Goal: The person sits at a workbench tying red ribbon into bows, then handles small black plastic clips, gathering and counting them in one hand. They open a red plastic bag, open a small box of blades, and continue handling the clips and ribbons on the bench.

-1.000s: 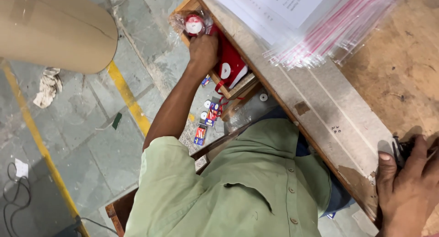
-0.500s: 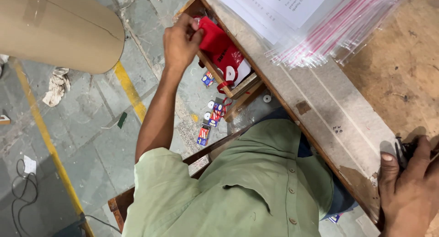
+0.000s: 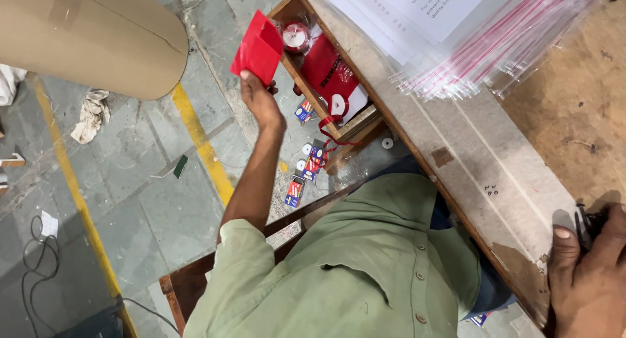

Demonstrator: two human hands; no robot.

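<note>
The left hand [image 3: 259, 98] pinched a flat red pouch [image 3: 259, 49] by its lower edge, raised over the floor just beside the wooden crate [image 3: 290, 69] under the worktop's [image 3: 469, 157] near edge. The right hand [image 3: 589, 273] gripped a small black object [image 3: 585, 222] at the worktop's near edge, well apart from the stacked clear bags [image 3: 495, 48].
</note>
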